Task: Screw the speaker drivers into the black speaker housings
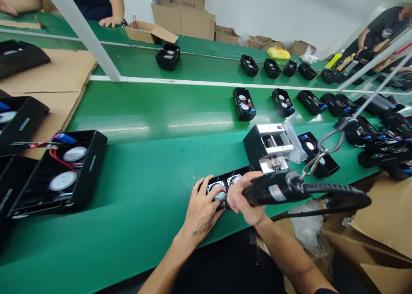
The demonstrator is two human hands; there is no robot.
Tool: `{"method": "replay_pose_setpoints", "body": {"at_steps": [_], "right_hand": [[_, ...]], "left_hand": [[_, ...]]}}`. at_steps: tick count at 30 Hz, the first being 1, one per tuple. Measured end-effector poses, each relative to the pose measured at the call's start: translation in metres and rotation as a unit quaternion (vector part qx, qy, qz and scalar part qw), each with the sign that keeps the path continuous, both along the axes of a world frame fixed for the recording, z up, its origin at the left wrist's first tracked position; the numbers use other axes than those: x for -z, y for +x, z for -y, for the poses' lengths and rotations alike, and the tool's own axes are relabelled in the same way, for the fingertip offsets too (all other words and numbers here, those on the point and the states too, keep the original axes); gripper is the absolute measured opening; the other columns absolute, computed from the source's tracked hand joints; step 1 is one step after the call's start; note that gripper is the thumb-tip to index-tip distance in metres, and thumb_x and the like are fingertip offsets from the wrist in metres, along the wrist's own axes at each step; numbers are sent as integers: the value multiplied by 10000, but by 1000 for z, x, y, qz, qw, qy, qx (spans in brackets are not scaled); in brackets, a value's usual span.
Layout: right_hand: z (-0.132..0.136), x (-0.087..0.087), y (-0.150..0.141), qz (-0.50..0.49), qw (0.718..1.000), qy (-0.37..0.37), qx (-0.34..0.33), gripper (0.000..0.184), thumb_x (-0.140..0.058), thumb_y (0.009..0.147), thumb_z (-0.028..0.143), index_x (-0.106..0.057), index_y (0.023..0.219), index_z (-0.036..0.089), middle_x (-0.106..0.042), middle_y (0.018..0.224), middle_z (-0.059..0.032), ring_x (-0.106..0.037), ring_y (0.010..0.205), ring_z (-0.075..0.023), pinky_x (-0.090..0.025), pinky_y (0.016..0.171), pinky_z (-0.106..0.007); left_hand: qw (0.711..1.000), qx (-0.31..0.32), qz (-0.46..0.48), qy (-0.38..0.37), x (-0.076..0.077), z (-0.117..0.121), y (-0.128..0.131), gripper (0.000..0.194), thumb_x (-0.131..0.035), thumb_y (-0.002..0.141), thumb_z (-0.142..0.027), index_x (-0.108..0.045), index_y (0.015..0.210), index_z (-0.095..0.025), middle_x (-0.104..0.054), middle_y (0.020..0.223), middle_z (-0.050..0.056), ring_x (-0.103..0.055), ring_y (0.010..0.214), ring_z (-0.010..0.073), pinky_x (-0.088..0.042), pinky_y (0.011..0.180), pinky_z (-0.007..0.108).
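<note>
Left hand: down on the speaker housing right now, fingers spread and curled over its near edge, firm hold, half open around the shell.

Right hand: closed tight around the nose of a black electric screwdriver, tool lying nearly flat, tip hidden behind the fingers, right up against the housing.

Speaker housing: black, open-topped, two round speaker drivers showing, flat on the green worktop, between both hands.

Tool line: thick black cord curving off to the right, steel hook hanging just beyond the screwdriver.

Just ahead: black-and-white fixture beside a clear plastic bag, then another open housing touching that bag.

Left side: larger open housing with a blue battery and red wires inside.

Far side: a long row of black housings along the belt, a co-worker's hand resting beyond them near an open cardboard box, and a yellow bag by the wall.
</note>
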State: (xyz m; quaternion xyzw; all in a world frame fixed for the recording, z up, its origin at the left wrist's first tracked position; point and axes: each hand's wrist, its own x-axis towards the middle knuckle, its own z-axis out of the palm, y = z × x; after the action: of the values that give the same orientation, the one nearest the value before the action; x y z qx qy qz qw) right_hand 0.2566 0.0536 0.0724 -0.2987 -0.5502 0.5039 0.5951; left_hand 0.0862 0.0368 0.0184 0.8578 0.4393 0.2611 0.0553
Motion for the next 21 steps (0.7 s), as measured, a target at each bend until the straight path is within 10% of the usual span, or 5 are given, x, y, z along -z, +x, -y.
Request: {"method": "replay_pose_setpoints", "body": {"at_steps": [9,21], "right_hand": [[-2,-26,17,-71,996,34,35,257,-674,1057,266,-511,1238,348,-488,641,136,-411,378,-86,-407,396,-217],[-19,-4,121,76,903,-30,422,481,-848,885,404,-558,1235,247,-613,697,100,-612,568,-153,-579,663,-344]], "left_hand": [[1000,0,-10,14,7,-1,0,149,-918,827,-317,-790,801,-246,-785,1290,24,-550,1473,428,-476,1202,624],[999,26,-5,33,5,-13,-6,58,-850,861,-260,-815,814,-265,-802,1249,66,-575,1429,437,-485,1151,658]]}}
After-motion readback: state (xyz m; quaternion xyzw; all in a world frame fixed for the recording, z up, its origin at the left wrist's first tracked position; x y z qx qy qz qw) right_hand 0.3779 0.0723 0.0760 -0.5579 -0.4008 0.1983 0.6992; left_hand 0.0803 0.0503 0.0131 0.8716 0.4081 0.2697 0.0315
